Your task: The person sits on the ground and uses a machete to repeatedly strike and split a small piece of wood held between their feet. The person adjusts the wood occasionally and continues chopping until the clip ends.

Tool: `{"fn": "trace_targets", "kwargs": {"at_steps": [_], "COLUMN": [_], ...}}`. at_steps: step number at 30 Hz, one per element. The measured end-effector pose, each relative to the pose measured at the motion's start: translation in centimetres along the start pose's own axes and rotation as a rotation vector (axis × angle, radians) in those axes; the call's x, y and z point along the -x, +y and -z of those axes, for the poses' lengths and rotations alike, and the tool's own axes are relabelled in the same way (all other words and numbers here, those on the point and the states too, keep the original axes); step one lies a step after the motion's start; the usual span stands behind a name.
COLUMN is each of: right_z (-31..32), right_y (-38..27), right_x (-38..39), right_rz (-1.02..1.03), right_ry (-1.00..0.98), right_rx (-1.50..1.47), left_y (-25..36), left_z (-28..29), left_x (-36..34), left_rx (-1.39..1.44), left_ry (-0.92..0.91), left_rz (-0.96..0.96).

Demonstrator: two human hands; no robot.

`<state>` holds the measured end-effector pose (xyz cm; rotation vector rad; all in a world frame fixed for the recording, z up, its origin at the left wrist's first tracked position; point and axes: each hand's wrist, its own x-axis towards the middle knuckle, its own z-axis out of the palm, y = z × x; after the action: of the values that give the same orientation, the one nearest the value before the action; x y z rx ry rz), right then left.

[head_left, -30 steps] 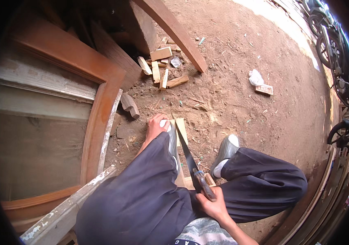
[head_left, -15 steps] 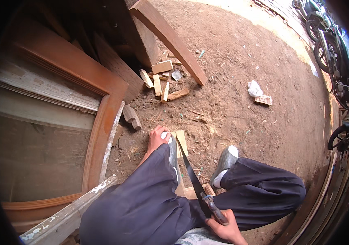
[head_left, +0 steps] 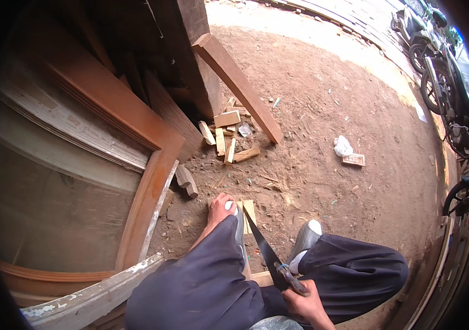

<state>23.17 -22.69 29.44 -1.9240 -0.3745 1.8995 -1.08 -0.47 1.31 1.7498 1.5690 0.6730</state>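
The handsaw [head_left: 267,250] is positioned between the left shoe [head_left: 240,228] and the right shoe [head_left: 308,236], its tip at a wooden board [head_left: 251,215]. Beyond the board, offcuts [head_left: 226,119] are heaped by the foot of a post [head_left: 196,60], left of a slanted beam [head_left: 241,88]. A framed panel [head_left: 160,157] is stood on the left; motorcycles [head_left: 451,104] are parked far right, with planks [head_left: 446,269] ranged nearer.

The saw blade [head_left: 267,254] is dark, the trousers [head_left: 196,280] navy, shoes [head_left: 307,237] grey and white, wooden frame [head_left: 156,187] orange-brown.
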Motion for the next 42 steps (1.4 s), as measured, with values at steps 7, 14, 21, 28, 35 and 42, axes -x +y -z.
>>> {"fn": "trace_targets", "kwargs": {"at_steps": [7,14,21,28,35,42], "right_z": [0.4,-3.0,0.9,-1.5,-2.3,0.2], "right_y": [1.5,2.2,0.5,2.6,1.3,0.2], "right_x": [2.9,-3.0,2.3,0.7,-2.8,2.6], "right_rz": [0.091,0.195,0.019,0.179,0.152,0.009], "right_ry": [-0.05,0.013,-0.031,0.016,0.044,-0.003], "right_rx": [-0.03,0.115,-0.035,0.13,0.09,0.016], "left_y": [1.0,1.1,-0.2,-0.9,-0.4,-0.8], "left_z": [0.6,0.3,0.1,0.0,-0.2,0.2], "left_x": [-0.4,-0.3,0.0,0.0,-0.3,0.0], "left_rx": [-0.014,-0.046,-0.073,-0.018,-0.03,-0.013], "left_ry": [-0.019,-0.014,0.016,0.0,0.0,-0.015], "left_rz": [0.015,-0.013,-0.037,-0.07,-0.038,-0.028]}}
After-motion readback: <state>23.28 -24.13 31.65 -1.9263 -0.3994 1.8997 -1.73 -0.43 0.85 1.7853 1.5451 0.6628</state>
